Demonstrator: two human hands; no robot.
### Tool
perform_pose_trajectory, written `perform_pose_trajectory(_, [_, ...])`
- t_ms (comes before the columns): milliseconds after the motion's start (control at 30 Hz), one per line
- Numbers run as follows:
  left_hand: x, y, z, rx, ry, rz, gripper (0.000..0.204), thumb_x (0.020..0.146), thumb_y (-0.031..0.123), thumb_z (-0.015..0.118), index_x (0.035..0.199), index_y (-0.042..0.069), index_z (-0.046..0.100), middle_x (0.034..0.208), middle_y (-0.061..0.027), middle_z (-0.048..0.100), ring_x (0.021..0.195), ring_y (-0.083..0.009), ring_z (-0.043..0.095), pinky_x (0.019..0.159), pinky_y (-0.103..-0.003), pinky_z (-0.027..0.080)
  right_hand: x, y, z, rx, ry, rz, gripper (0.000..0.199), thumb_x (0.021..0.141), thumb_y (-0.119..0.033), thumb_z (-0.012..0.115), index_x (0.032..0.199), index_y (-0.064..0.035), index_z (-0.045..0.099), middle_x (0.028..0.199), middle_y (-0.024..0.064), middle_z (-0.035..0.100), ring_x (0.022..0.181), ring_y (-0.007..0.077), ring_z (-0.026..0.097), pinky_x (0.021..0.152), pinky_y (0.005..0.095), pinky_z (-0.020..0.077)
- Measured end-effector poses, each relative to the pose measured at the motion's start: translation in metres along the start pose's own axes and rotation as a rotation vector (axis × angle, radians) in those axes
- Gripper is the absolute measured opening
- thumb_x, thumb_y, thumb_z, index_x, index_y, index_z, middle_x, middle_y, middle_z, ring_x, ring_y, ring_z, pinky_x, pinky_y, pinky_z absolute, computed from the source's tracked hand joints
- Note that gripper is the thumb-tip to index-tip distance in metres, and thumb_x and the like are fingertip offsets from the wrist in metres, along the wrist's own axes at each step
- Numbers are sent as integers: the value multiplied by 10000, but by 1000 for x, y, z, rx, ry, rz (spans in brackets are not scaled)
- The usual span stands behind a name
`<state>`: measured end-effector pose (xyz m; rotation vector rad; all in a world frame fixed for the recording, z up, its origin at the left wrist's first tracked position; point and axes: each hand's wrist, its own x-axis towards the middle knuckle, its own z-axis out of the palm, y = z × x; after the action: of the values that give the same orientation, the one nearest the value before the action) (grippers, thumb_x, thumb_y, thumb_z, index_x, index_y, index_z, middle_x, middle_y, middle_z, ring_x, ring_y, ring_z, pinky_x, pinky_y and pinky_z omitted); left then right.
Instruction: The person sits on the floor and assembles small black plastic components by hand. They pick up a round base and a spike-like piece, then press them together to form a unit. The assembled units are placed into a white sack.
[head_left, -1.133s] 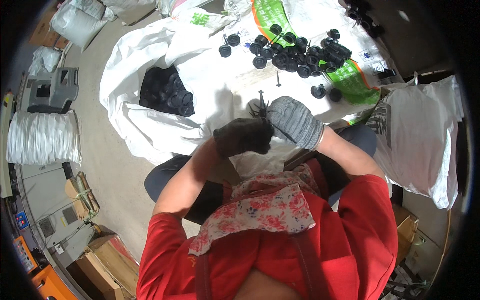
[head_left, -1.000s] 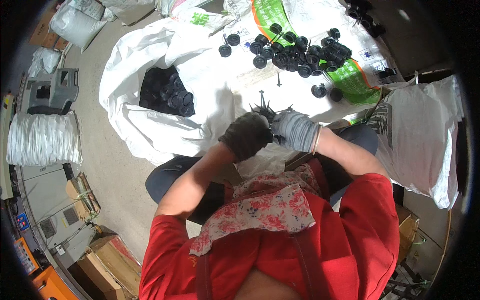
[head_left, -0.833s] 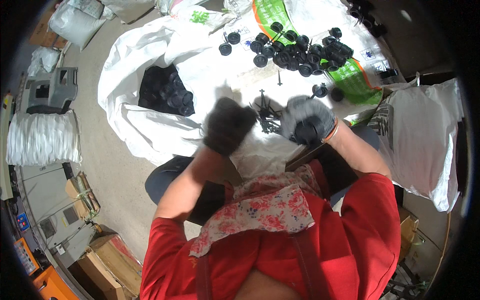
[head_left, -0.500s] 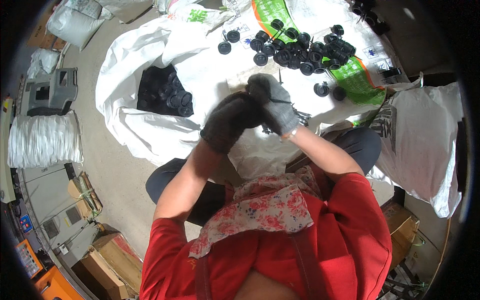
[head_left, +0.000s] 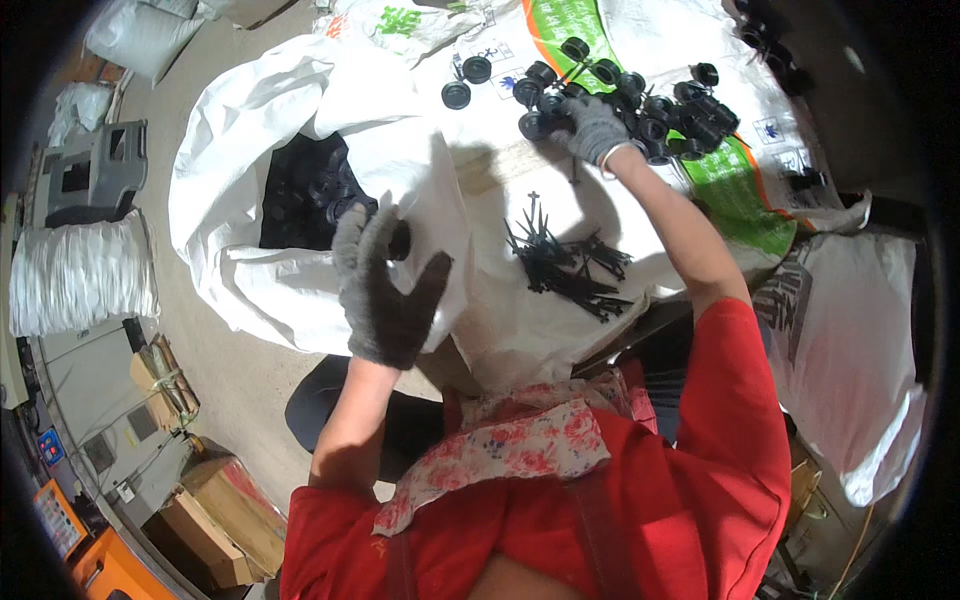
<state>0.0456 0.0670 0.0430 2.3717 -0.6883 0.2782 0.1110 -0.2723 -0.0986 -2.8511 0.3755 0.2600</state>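
Observation:
My left hand (head_left: 388, 300), in a dark grey knit glove, is open with its fingers spread at the edge of a white woven sack (head_left: 225, 160). A black round plastic part (head_left: 400, 240) is right beside its fingers. Inside the sack's mouth lie many black parts (head_left: 300, 195). My right hand (head_left: 597, 132), in a lighter grey glove, reaches into a pile of black wheel-like plastic parts (head_left: 655, 128). Its fingers close on a black round part (head_left: 535, 124) at the pile's left side; the fingertips are partly hidden. Nearer me is a heap of thin black plastic stems (head_left: 570, 265).
Two joined black parts (head_left: 456, 95) lie left of the pile on the white and green sheeting (head_left: 740, 180). A translucent plastic bag (head_left: 850, 340) hangs at the right. At the left are a grey plastic case (head_left: 100, 170), a stack of white sacks (head_left: 88, 275) and a cardboard box (head_left: 225, 520).
My hands, together over the middle before, have parted. The left has moved to the sack and spread its fingers; the right has gone forward to the pile. The heap of stems is uncovered.

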Motion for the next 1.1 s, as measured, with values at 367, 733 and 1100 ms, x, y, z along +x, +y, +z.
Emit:
perform_pose_trajectory(367, [5,-2,16,-38,-266,-184,511,684,153,774,1123,-10,569,1228,-250,486,1125,-403,494,946,-436,425,103,13,51,-142,-253,250,521,781,-375,619,1278,-288,489,1374,171,395,1257,374,399,1008,471,370])
perform_pose_trajectory(733, [-4,8,23,-85,-231,-62,461,707,171,753,1098,0,579,1190,-234,522,1128,-376,505,937,-420,434,-34,-11,106,-49,-444,-414,224,765,-129,515,875,-36,687,958,175,667,900,298,652,812,369,506])
perform_pose_trajectory(1100, [-34,29,71,-595,-27,-646,427,793,243,711,1122,12,568,1066,-118,601,935,-234,618,788,-334,519,-196,-61,-43,330,251,-639,269,747,-120,616,1002,-51,570,891,163,571,871,349,535,796,445,416])
